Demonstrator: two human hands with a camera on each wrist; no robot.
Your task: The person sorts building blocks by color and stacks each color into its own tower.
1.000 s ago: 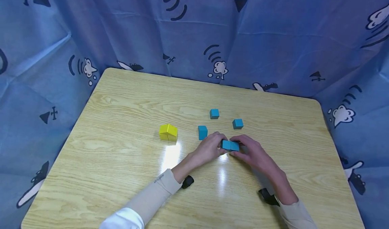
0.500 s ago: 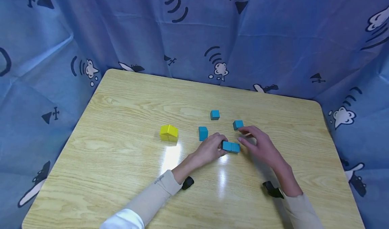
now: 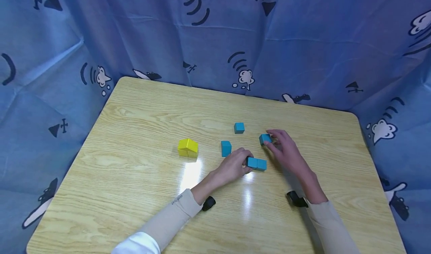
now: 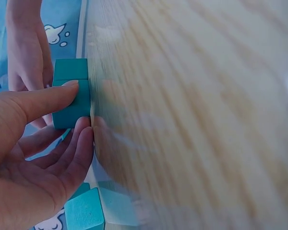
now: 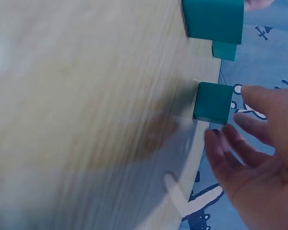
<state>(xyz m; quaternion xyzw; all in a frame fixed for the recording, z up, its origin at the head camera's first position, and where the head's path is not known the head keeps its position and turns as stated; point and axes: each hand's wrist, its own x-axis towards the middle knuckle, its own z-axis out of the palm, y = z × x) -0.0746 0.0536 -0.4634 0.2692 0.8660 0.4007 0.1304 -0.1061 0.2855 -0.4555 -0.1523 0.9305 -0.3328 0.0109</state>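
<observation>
Left hand [image 3: 233, 164]: fingers pinching two adjoining blue rectangular blocks [image 3: 257, 164]
Right hand [image 3: 287, 153]: released, fingers spread about a blue cube [image 3: 264, 138]

The person's left hand [image 3: 234, 163] and right hand [image 3: 286, 151] are bare. The left sleeve [image 3: 165, 218] is beige and close-fitting, with small dark lettering [image 3: 177, 199] near the cuff, too tiny for me to read from here. Further up that arm shows white cloth [image 3: 138, 244]. The right sleeve [image 3: 331, 228] is beige as well. A small black block [image 3: 208, 203] sits below the left cuff; a black, angular piece [image 3: 297, 199] juts out beside the right one.
</observation>
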